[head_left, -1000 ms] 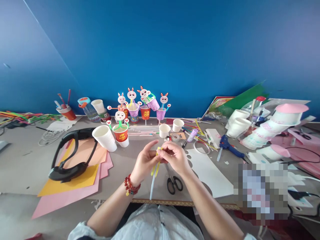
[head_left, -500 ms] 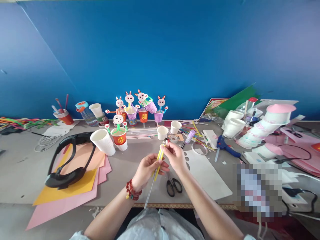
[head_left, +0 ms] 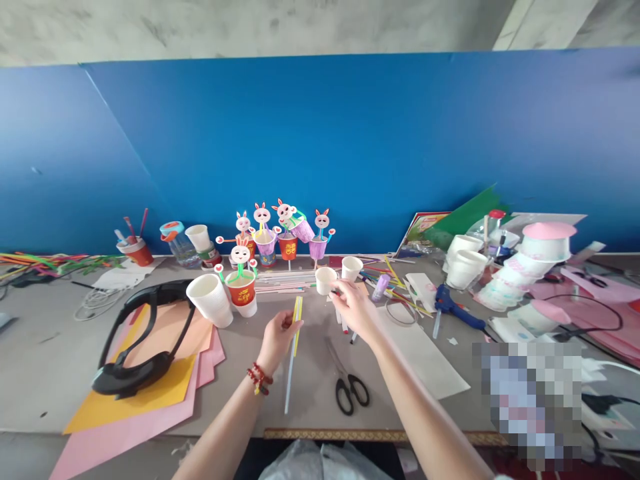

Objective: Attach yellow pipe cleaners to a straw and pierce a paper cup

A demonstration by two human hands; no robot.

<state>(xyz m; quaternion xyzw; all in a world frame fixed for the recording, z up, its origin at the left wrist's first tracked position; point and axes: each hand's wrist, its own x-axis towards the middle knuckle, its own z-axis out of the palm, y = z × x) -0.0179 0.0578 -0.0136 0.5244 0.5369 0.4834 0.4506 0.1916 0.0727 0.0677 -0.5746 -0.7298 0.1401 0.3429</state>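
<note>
My left hand (head_left: 279, 339) pinches a small bundle of thin yellow and white sticks (head_left: 299, 308) above the desk. One long pale stick in it reaches down toward the desk's front edge. My right hand (head_left: 356, 305) is stretched forward beside a small white paper cup (head_left: 326, 280), its fingers drawn together. What those fingertips hold, if anything, is hidden. Markers (head_left: 345, 325) lie just below that hand. Black-handled scissors (head_left: 351, 393) rest on the desk between my forearms.
Paper-cup rabbit figures (head_left: 243, 287) stand toward the back. A stack of white cups (head_left: 210, 300), a black headset (head_left: 133, 373) and coloured paper (head_left: 80, 417) are at left. A white sheet (head_left: 425, 363), a blue glue gun (head_left: 457, 310) and a stacked-cup tower (head_left: 530, 267) are at right.
My right hand has let go of the stick bundle and moved forward to the small cup. My left hand has shifted left with the bundle. The view has tilted up.
</note>
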